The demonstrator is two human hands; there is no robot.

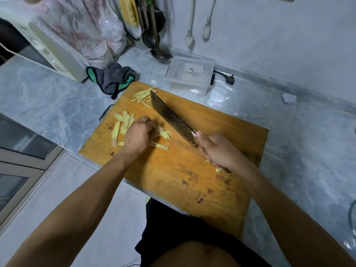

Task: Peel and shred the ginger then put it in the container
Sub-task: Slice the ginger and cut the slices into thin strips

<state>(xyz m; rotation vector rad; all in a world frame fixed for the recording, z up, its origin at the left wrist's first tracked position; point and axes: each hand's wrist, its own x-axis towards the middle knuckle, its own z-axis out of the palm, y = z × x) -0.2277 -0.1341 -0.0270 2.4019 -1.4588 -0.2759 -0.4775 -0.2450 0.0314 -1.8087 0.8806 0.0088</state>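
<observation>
A wooden cutting board (202, 170) lies on the marble counter. My right hand (219, 151) grips the handle of a patterned cleaver (171, 118), whose blade slants toward the board's far corner. My left hand (138, 134) has its fingers curled down on a small bunch of ginger strips (163, 132) beside the blade. Ginger slices (123, 124) lie to the left of that hand. A pile of shredded ginger (143, 95) sits at the board's far corner by the blade tip. The clear plastic container (189, 75) stands behind the board.
A grey and green cloth (113, 78) lies at the board's far left. A microwave (48, 53), plastic bags and hanging ladles (154, 39) line the back. A black plug (229, 79) rests beside the container. A glass rim (352, 218) shows at the right edge.
</observation>
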